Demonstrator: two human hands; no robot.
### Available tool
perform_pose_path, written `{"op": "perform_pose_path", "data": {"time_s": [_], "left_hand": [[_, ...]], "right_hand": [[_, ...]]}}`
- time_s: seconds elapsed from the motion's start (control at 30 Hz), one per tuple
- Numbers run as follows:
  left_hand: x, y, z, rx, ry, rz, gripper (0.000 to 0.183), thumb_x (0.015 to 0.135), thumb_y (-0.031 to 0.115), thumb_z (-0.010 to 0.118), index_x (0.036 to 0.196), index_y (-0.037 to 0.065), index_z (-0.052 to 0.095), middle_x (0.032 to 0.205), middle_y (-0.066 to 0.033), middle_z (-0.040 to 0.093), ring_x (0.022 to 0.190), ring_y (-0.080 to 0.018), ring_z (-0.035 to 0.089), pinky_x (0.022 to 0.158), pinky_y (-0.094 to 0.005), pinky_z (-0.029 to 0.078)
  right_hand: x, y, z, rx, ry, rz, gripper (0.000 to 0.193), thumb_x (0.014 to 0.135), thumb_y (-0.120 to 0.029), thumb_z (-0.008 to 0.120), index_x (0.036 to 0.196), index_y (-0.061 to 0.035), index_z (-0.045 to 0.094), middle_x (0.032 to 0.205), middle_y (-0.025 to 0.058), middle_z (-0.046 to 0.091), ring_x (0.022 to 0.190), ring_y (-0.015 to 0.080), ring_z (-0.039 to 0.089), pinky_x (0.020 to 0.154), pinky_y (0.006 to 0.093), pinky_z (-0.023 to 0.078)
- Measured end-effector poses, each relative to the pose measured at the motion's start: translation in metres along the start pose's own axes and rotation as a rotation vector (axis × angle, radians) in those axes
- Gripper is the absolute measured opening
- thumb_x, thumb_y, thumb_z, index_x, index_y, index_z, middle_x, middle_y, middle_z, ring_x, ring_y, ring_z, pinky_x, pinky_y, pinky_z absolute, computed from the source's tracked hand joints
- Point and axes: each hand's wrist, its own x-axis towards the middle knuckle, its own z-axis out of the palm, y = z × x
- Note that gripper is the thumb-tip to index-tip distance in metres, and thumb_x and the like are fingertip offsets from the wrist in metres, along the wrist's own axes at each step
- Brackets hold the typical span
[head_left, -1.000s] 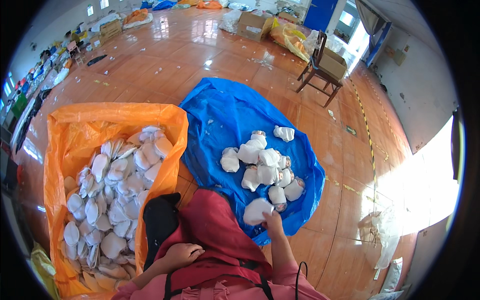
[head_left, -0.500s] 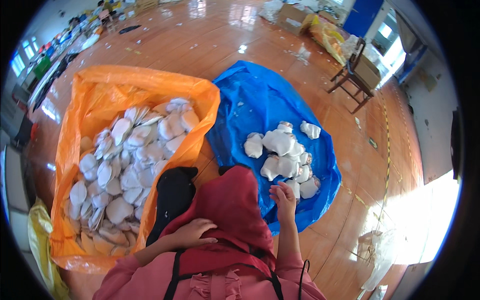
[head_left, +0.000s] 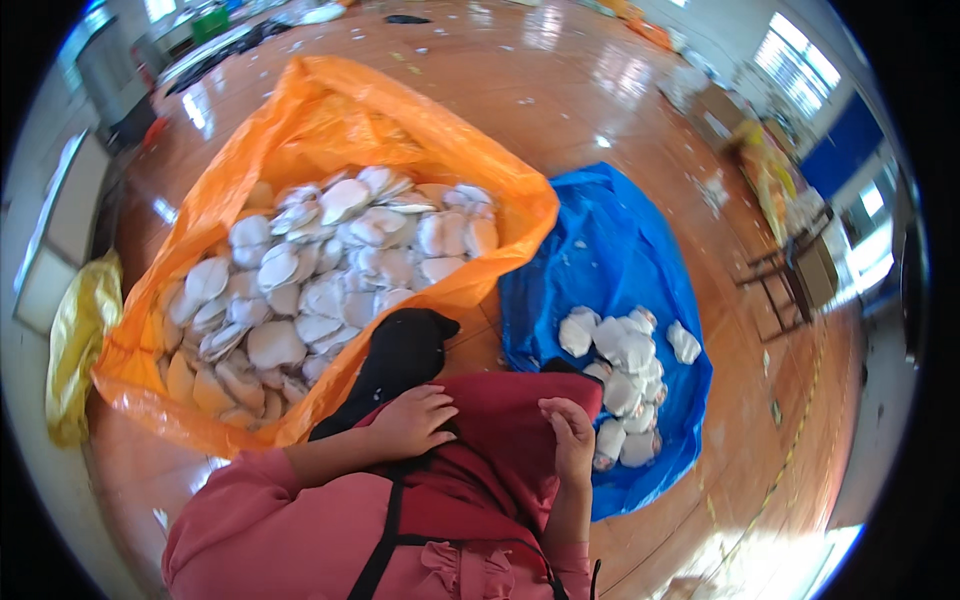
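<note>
My left hand [head_left: 414, 421] lies on the red apron [head_left: 500, 410] over my lap, fingers stretched out and holding nothing. Above the apron's right side is my right hand [head_left: 571, 438], its fingers loosely bent and apart, with nothing visible in them. To the left, a large orange sack [head_left: 215, 170] with rolled-down sides holds a heap of flat, rounded white fabric pads [head_left: 275, 343]. At my right, a blue sack [head_left: 640, 240] is spread on the floor. On it lies a pile of white bundles [head_left: 620, 393], with one bundle [head_left: 683, 342] apart at the right.
My black-clad leg [head_left: 400, 350] is beside the orange sack. A yellow sack [head_left: 75, 350] slumps by the left wall. A wooden chair [head_left: 785, 285] with a cardboard piece stands at the right. Further back are a cardboard box [head_left: 715, 115] and a blue door [head_left: 845, 140].
My view has turned left, so both sacks appear further right. My right hand has drawn back from the blue sack's near edge to the apron. My left hand stays on my lap.
</note>
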Motion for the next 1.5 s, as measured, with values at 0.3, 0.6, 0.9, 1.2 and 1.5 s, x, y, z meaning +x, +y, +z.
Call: {"op": "perform_pose_path", "data": {"time_s": [0.3, 0.6, 0.9, 1.2, 1.5], "left_hand": [[0.019, -0.005, 0.031, 0.159, -0.777, 0.069, 0.044, 0.09, 0.046, 0.059, 0.101, 0.006, 0.072, 0.091, -0.0115, 0.073, 0.102, -0.0298, 0.065, 0.096, -0.0426, 0.046], [-0.026, -0.036, -0.063, -0.804, -0.332, -0.318, 0.04, 0.098, 0.04, 0.053, 0.1, 0.003, 0.066, 0.095, -0.0124, 0.069, 0.09, -0.0271, 0.065, 0.082, -0.0391, 0.048], [-0.084, -0.064, -0.106, -0.014, -0.449, -0.576, 0.035, 0.095, 0.042, 0.056, 0.097, 0.008, 0.066, 0.083, -0.0105, 0.067, 0.082, -0.0285, 0.066, 0.081, -0.0417, 0.05], [-0.01, -0.017, -0.05, -0.429, -0.49, 0.23, 0.069, 0.087, 0.047, 0.067, 0.136, 0.001, 0.049, 0.134, -0.0232, 0.052, 0.127, -0.0379, 0.048, 0.106, -0.0435, 0.039], [0.019, -0.016, -0.047, -0.585, -0.984, 0.089, 0.072, 0.093, 0.052, 0.06, 0.142, 0.001, 0.044, 0.128, -0.0199, 0.06, 0.119, -0.0314, 0.056, 0.1, -0.0383, 0.043]], "right_hand": [[0.016, -0.005, 0.017, -0.157, -0.096, 0.009, 0.024, 0.094, 0.002, 0.055, 0.117, 0.001, 0.062, 0.113, 0.0106, 0.068, 0.107, 0.0163, 0.062, 0.096, 0.0281, 0.046], [-0.006, 0.005, 0.042, -0.636, -0.62, 0.148, 0.039, 0.092, -0.014, 0.064, 0.129, -0.0018, 0.058, 0.121, 0.0179, 0.066, 0.116, 0.0279, 0.062, 0.096, 0.0336, 0.048], [-0.028, -0.001, 0.023, -0.184, -0.873, 0.512, 0.049, 0.093, -0.024, 0.064, 0.134, -0.0002, 0.052, 0.118, 0.0105, 0.064, 0.108, 0.0229, 0.061, 0.096, 0.0323, 0.046], [-0.034, -0.04, 0.042, 0.015, -0.89, 0.544, 0.072, 0.086, -0.037, 0.076, 0.139, 0.0001, 0.046, 0.128, 0.0117, 0.058, 0.115, 0.0201, 0.057, 0.1, 0.035, 0.046], [-0.05, -0.032, 0.02, -0.08, -0.872, 0.583, 0.062, 0.085, -0.029, 0.074, 0.136, -0.0012, 0.051, 0.123, 0.0092, 0.06, 0.11, 0.0186, 0.057, 0.095, 0.0335, 0.046]]}}
